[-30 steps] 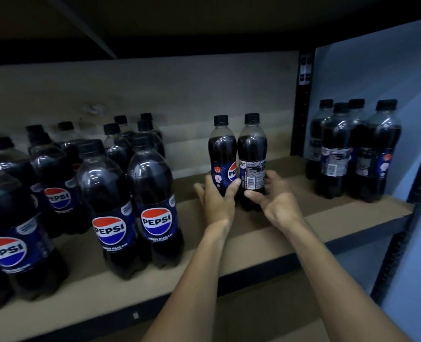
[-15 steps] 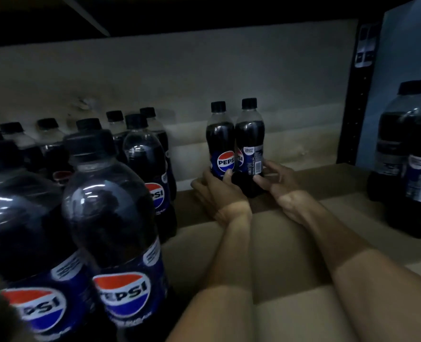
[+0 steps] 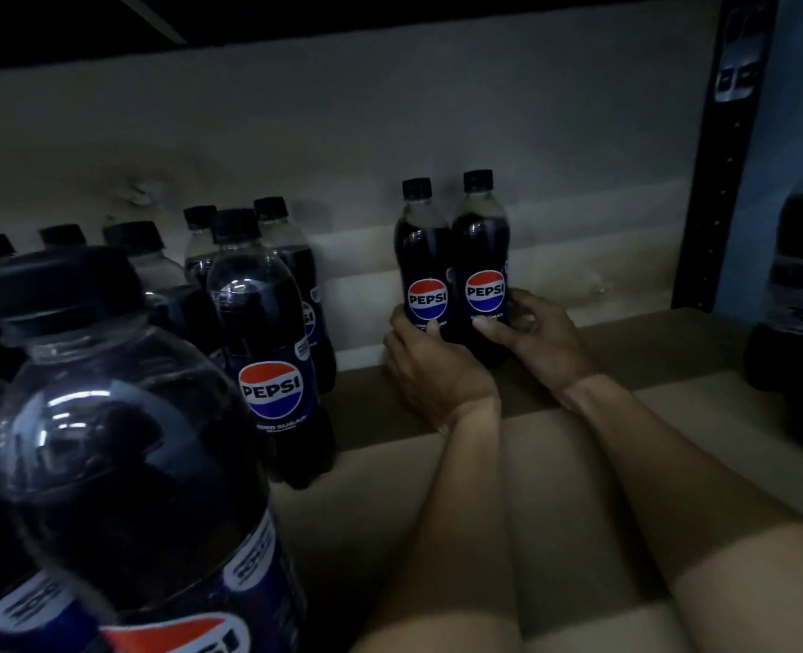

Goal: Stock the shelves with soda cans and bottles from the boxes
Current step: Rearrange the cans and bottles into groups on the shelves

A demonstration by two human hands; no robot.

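Observation:
Two small Pepsi bottles with black caps stand upright side by side at the back of the brown shelf board (image 3: pixel 649 351), close to the rear panel. My left hand (image 3: pixel 430 369) grips the base of the left bottle (image 3: pixel 422 256). My right hand (image 3: pixel 538 341) grips the base of the right bottle (image 3: pixel 480 247), thumb across its front below the logo. Both logos face me. Both forearms reach deep over the shelf.
Several Pepsi bottles fill the left side, one very close to the camera (image 3: pixel 121 445) and another (image 3: pixel 267 332) just left of my left hand. More bottles (image 3: pixel 800 294) stand at the right edge beyond a black upright post (image 3: pixel 719 181). An upper shelf hangs overhead.
The two bottles have been pushed farther back and turned so both logos face front. My view has moved deeper into the shelf.

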